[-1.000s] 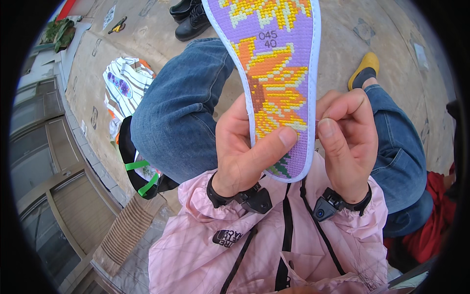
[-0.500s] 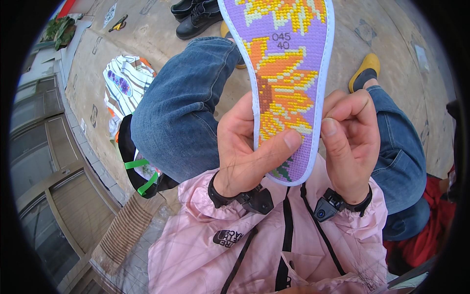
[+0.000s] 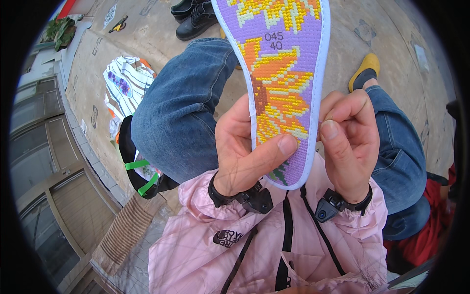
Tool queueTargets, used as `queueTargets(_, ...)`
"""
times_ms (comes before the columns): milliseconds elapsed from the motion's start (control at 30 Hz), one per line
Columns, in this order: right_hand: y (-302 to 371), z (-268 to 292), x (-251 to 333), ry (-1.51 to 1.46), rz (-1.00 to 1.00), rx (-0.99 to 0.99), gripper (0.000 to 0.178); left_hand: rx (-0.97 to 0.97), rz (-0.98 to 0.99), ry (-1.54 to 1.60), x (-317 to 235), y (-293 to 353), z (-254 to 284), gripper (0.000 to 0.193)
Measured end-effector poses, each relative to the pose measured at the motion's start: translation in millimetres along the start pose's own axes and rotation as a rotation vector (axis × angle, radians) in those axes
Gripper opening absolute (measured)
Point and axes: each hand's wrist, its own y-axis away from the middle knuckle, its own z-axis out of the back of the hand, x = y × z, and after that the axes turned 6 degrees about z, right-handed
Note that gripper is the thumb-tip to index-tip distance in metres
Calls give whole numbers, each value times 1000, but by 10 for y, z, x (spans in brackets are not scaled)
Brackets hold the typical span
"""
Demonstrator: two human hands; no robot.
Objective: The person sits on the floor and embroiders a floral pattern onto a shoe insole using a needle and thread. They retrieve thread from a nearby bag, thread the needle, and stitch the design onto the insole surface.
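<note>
A purple shoe insole [image 3: 293, 98] with a yellow and orange stitched flower and a pale edging stands upright before me, its far tip cut off by the picture's top. My left hand [image 3: 249, 147] grips its lower left side, thumb across the front and the other fingers behind. Beside the lower right edge, my right hand [image 3: 350, 139] pinches with thumb and index finger. Something thin, perhaps a needle, barely shows at those fingertips; I cannot make it out. Dark bands with small devices circle both wrists.
Black shoes [image 3: 196, 19] and yellow-handled scissors [image 3: 118, 24] lie on the brown ground covering. To the left, another patterned insole [image 3: 120, 85] rests on striped cloth [image 3: 139, 76], near a black bag [image 3: 128, 147] with green straps. Red fabric [image 3: 433, 220] is at the right.
The insole has shifted slightly left and tilted a little, along with my left thumb. My right hand stays pinched in nearly the same place, now at a small gap from the edge.
</note>
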Motion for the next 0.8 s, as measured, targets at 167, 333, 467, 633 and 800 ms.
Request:
queueTargets(167,0,2,-1,-24,-2,6,14,29,-2,33,13,0,30,53)
queueTargets(333,-1,11,-3,-51,-13,7,14,-25,-9,15,-5,-5,-27,52)
queueTargets(467,-4,3,-2,-80,-27,2,13,-106,-51,-29,2,-22,-104,50)
queueTargets(633,-5,-7,2,-109,-31,5,12,29,12,40,-6,8,14,54)
queueTargets(800,-17,-10,12,-109,-28,11,12,15,-14,18,5,-8,-1,52)
